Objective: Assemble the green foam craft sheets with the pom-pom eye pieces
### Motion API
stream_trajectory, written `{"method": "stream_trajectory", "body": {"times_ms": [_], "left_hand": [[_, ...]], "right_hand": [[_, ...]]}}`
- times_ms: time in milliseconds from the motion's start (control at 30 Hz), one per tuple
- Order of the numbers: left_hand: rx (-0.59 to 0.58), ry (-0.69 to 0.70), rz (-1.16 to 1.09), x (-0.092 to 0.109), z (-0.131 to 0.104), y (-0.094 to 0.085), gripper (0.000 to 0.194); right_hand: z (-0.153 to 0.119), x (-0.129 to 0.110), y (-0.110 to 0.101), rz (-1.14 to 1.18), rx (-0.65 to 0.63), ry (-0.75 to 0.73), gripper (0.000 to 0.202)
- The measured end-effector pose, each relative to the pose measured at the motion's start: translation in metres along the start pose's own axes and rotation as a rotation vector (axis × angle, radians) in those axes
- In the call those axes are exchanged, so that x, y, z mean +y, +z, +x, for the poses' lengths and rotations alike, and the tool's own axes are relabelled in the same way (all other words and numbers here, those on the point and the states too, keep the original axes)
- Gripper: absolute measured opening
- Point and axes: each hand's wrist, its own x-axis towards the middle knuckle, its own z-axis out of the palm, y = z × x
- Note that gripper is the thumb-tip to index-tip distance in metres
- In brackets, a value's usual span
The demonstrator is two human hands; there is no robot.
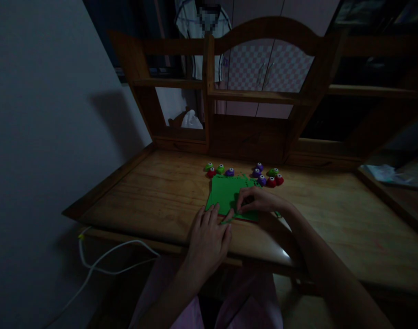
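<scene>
A green sheet point(224, 189) lies on the wooden desk, with small ragged cut-outs along its far edge and a thin red edge showing beneath its near side. My left hand point(209, 237) rests flat, palm down, its outstretched fingertips on the sheet's near left corner. My right hand point(258, 199) is over the right part of the sheet, thumb and forefinger pinched together at the end of a thin green strip point(229, 220). This strip slants along the near edge beside my left hand. Behind the sheet stand several small green, red and purple pieces with eye-like round tops, including a purple one point(230, 172).
The desk point(154, 192) has a wooden shelf unit point(250, 132) along its back. A white cable point(109, 258) loops below the front left edge. A plastic bag point(387, 173) lies at the far right. A shirt point(198, 64) hangs behind the shelves.
</scene>
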Motion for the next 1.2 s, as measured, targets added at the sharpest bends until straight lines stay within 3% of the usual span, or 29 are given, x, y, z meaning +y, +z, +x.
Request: {"method": "stream_trajectory", "body": {"times_ms": [300,500,633,767,900,1100,1200], "left_hand": [[-0.003,0.029,0.023,-0.002,0.001,0.0,0.045],[-0.019,0.02,0.028,0.001,0.001,-0.003,0.042],[-0.041,0.035,-0.055,0.008,0.005,-0.003,0.032],[-0.037,0.078,-0.16,0.014,0.01,0.007,0.041],[-0.032,0.071,-0.179,0.016,0.012,0.016,0.043],[-0.019,0.075,-0.138,0.019,0.014,0.017,0.04],[-0.016,0.089,-0.121,0.02,0.014,0.017,0.036]], "right_hand": [[-0.009,0.003,-0.009,-0.032,-0.089,0.033,0.02],[-0.008,0.002,-0.01,-0.035,-0.084,0.123,0.038],[-0.008,0.007,-0.009,-0.043,-0.087,0.126,0.033],[-0.007,0.008,-0.008,-0.038,-0.075,0.109,0.031],[-0.009,0.006,-0.004,-0.026,-0.024,0.061,0.03],[-0.019,0.009,0.011,0.052,0.172,0.002,0.028],[-0.024,0.012,0.012,0.058,0.181,0.008,0.027]]}}
